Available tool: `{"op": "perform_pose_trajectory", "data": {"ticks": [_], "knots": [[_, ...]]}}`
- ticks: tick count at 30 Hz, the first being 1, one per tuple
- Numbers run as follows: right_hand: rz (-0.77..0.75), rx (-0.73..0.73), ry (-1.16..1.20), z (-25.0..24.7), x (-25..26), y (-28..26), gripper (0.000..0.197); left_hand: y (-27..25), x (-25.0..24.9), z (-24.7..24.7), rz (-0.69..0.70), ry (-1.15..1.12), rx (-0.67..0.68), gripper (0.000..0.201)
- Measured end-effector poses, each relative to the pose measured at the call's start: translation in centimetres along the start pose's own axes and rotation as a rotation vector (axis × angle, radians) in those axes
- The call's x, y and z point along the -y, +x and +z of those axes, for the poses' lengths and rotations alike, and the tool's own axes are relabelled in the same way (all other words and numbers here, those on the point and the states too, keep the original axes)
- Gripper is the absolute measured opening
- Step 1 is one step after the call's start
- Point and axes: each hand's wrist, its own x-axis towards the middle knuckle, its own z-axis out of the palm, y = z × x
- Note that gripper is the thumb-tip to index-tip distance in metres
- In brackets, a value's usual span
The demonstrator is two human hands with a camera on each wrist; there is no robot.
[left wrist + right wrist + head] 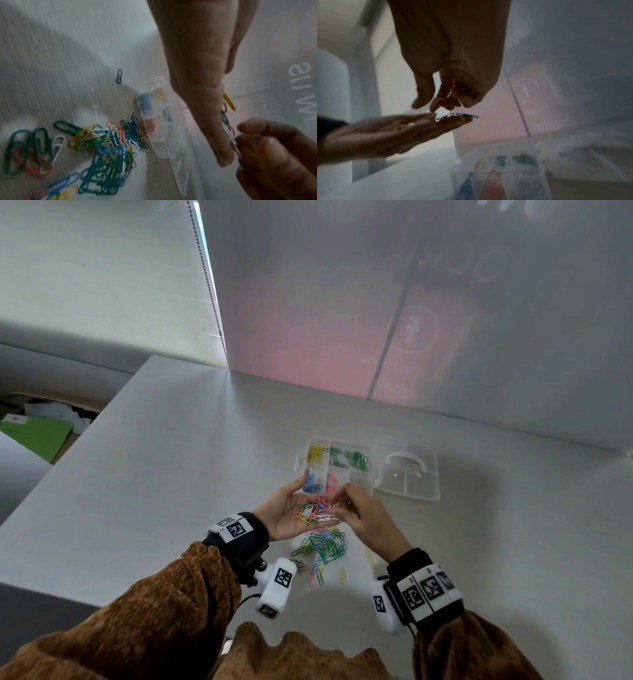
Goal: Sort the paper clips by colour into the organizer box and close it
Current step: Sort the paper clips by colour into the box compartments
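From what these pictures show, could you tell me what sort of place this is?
Probably an office or meeting room: a plain white table against a frosted glass wall with mirrored lettering, a window blind with a bead chain, and an organizer box of paper clips.

Organizer box [404, 474]: clear glossy plastic. Paper clips [325, 546]: smooth colour-coated wire. Desk [171, 457]: matt pale, faintly grained surface. Sleeves [164, 611]: fuzzy brown knit cloth.

multicoloured paper clips [323, 546], clear organizer box [407, 487], apparently brown sleeves [171, 611]
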Motion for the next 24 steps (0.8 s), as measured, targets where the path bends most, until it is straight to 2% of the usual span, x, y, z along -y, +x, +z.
{"op": "perform_pose_trajectory", "data": {"ticks": [2, 4, 9, 11, 13, 15, 17, 19, 24], "knots": [[-0.132, 0.012, -0.212, 0.3, -0.3, -0.1, 0.014, 0.0, -0.1, 0.0, 0.002, 0.004, 0.009, 0.073], [-0.179, 0.008, -0.34, 0.5, -0.5, -0.3, 0.016, 0.0, 0.0, 0.1, -0.001, 0.005, 0.032, 0.073], [-0.187, 0.007, -0.37, 0.8, -1.0, -0.2, 0.013, -0.2, 0.2, 0.3, 0.02, 0.015, 0.07, 0.079], [-0.126, 0.0, -0.174, 0.7, -1.0, -0.1, 0.012, -0.2, 0.1, 0.3, 0.018, 0.0, 0.051, 0.083], [0.009, -0.025, 0.123, 0.1, -0.7, -0.2, 0.016, -0.1, 0.0, 0.3, 0.021, -0.015, 0.02, 0.083], [0.109, -0.068, 0.46, -0.6, -0.5, -0.4, 0.019, -0.2, 0.0, 0.5, 0.032, 0.016, 0.005, 0.067], [0.117, -0.087, 0.856, -1.1, -0.5, -0.5, 0.02, -0.3, 0.2, 1.0, 0.04, 0.057, 0.02, 0.044], [0.094, -0.065, 1.147, -1.4, -0.7, -0.4, 0.019, -0.3, 0.3, 1.2, 0.053, 0.129, 0.005, 0.035], [0.085, 0.038, 1.414, -1.5, -1.2, -0.3, 0.019, 0.1, 0.6, 1.3, 0.056, 0.258, -0.039, 0.041]]}}
